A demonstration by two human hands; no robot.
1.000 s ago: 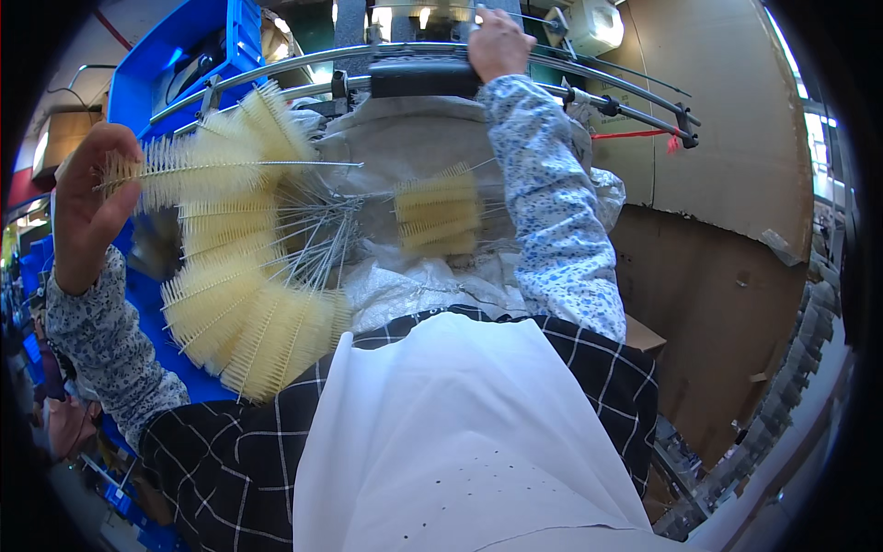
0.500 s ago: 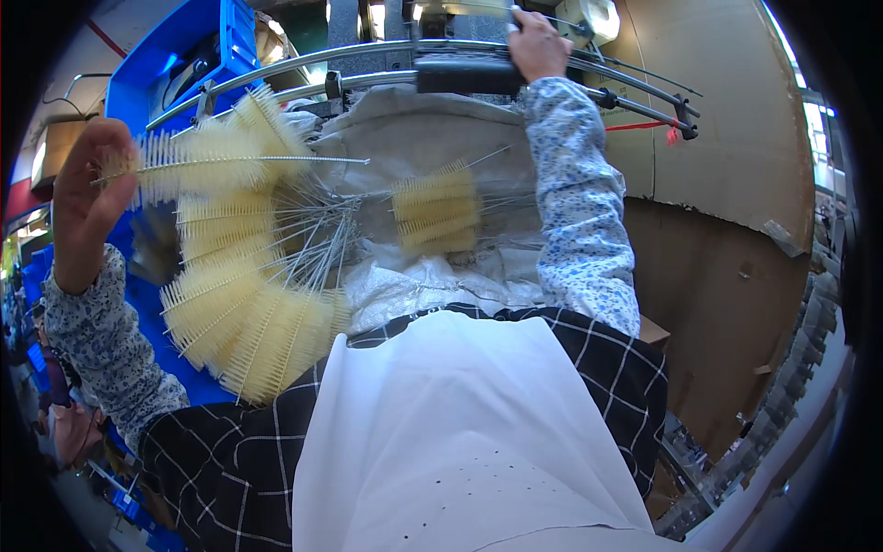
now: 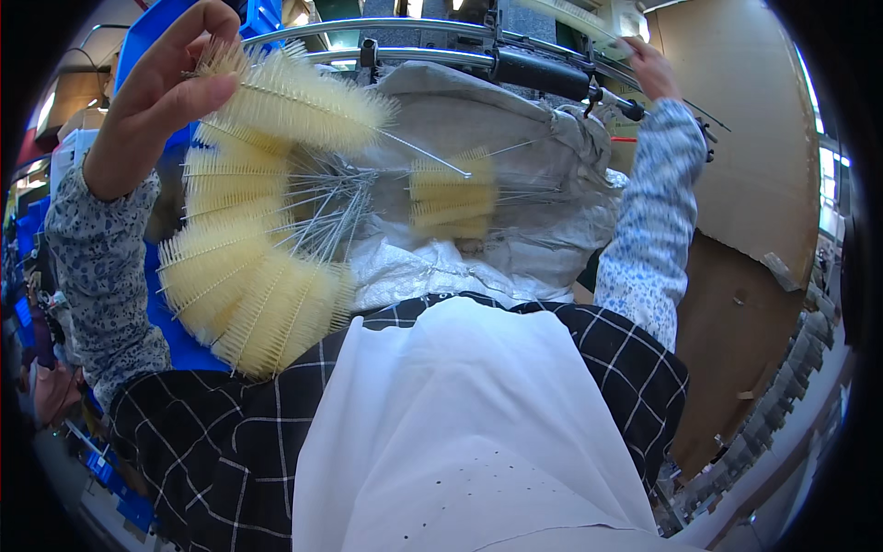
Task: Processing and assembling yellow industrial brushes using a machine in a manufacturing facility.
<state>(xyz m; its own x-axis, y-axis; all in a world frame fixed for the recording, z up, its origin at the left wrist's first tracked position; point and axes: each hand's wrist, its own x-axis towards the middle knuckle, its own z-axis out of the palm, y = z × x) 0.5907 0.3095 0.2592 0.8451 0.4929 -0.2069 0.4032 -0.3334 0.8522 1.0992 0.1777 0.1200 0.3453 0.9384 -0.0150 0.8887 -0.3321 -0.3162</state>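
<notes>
My left hand [image 3: 175,101] is closed on the tuft-tipped end of a pale yellow bristle brush [image 3: 308,99]. Its twisted wire stem slants down to the right, over the other brushes. Below it, a fanned pile of similar brushes [image 3: 244,235] lies with the wire stems gathered toward the middle. A few more brushes [image 3: 451,198] rest on a grey sheet [image 3: 460,106]. At the upper right my right hand [image 3: 653,72] pinches the near end of another pale brush [image 3: 575,18], above the metal rails [image 3: 414,57]. My palm hides part of that grip.
A black cylinder [image 3: 543,74] sits along the rails. Behind the pile stands a blue bin [image 3: 152,41]. Large cardboard sheets [image 3: 745,120] stand at the right. A white apron [image 3: 469,414] and dark checked cloth cover my lap.
My left hand has moved right and up with its brush, which now tilts downward. My right hand has shifted right, away from the black cylinder, which also sits farther right in view.
</notes>
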